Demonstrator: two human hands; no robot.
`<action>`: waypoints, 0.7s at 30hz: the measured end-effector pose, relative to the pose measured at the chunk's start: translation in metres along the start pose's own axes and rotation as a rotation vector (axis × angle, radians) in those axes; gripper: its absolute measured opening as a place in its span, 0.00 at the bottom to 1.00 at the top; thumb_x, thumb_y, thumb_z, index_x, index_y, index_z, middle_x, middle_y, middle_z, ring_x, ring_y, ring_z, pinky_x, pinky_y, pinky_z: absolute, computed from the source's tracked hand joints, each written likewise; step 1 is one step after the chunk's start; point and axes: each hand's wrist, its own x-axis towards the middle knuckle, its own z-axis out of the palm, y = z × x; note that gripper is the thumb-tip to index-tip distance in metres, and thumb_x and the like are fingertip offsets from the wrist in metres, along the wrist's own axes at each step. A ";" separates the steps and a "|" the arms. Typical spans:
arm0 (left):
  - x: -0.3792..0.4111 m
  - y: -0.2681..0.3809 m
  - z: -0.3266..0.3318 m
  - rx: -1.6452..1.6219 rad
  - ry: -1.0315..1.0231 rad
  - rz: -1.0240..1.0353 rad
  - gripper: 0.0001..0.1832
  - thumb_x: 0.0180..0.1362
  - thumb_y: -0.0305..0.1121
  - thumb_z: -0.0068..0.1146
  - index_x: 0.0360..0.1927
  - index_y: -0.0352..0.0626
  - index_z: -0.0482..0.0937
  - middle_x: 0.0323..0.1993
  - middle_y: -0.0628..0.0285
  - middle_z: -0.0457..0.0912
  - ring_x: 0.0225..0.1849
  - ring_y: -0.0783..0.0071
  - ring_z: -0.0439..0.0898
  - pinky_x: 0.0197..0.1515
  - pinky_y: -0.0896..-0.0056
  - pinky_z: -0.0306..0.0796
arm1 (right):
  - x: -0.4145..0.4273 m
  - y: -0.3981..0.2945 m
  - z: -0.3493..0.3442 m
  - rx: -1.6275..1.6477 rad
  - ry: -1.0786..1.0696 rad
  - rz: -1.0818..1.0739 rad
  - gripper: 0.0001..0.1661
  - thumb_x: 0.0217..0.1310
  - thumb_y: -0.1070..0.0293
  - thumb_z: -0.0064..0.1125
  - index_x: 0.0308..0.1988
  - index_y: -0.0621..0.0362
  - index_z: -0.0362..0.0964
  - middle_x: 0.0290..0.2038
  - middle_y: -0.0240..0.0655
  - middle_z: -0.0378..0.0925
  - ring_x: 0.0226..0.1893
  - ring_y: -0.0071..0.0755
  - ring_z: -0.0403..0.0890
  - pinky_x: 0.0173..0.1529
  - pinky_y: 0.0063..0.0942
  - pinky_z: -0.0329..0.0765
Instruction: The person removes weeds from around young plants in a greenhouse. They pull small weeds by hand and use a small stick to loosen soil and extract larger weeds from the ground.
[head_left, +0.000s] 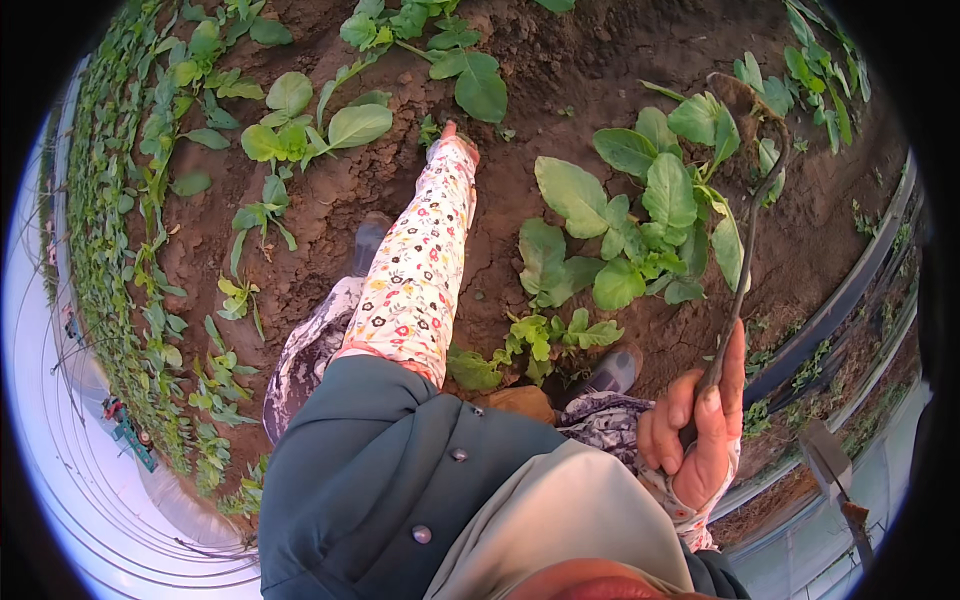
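Note:
At the right, my right hand (701, 427) is closed around the handle of a small long-necked hand hoe (750, 217), its soil-caked blade up beside a leafy green plant (667, 217). My left arm, in a floral sleeve (420, 262), reaches forward to the soil. Of my left hand (459, 139) only a finger and part of the back show, down at the ground by a small green seedling (429, 130); its other fingers are hidden, so whether it holds anything cannot be told. Broad-leaved plants (480, 82) grow just beyond it.
My shoes (615, 370) stand on cracked brown soil (495, 195), with low leafy plants (532, 341) between them. Dense crop rows (120, 225) run along the left. A dark raised edging (832, 322) and translucent sheeting (795, 555) lie at the right, near a metal blade-like tool (825, 454).

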 end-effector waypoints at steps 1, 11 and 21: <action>0.048 0.026 -0.037 0.209 -0.073 -0.128 0.41 0.54 0.66 0.42 0.50 0.32 0.69 0.36 0.46 0.78 0.30 0.51 0.75 0.33 0.51 0.68 | -0.001 -0.010 0.001 0.021 -0.038 0.066 0.33 0.66 0.72 0.40 0.67 0.47 0.42 0.25 0.33 0.66 0.09 0.16 0.57 0.12 0.18 0.60; -0.003 0.011 -0.033 -0.070 -0.019 -0.103 0.50 0.45 0.65 0.60 0.61 0.38 0.58 0.37 0.57 0.71 0.23 0.71 0.65 0.24 0.65 0.61 | 0.020 -0.015 -0.003 -0.019 0.032 0.181 0.32 0.67 0.71 0.38 0.67 0.47 0.43 0.24 0.31 0.63 0.08 0.15 0.56 0.11 0.16 0.56; 0.007 -0.005 -0.047 -0.086 -0.113 -0.047 0.20 0.57 0.52 0.53 0.24 0.45 0.70 0.19 0.65 0.67 0.19 0.68 0.64 0.21 0.64 0.61 | 0.019 -0.016 -0.001 -0.014 0.027 0.211 0.33 0.66 0.70 0.40 0.67 0.47 0.43 0.23 0.31 0.63 0.08 0.14 0.56 0.11 0.16 0.56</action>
